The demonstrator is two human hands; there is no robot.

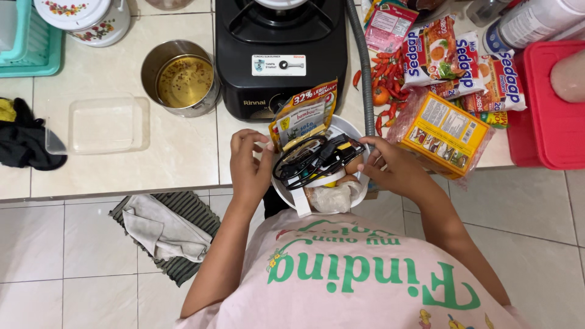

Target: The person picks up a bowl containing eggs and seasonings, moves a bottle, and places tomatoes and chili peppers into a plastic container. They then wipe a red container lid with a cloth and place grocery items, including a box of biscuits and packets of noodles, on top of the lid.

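Head view: both hands hold a white bowl (356, 131) at the counter's near edge, left hand (250, 164) gripping its rim, right hand (390, 167) seemingly too; bare tile lies left.

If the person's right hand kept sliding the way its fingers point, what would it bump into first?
The right hand points left across the white bowl, so it would likely meet the black coiled cable and plug on top almost at once; depth is hard to judge.
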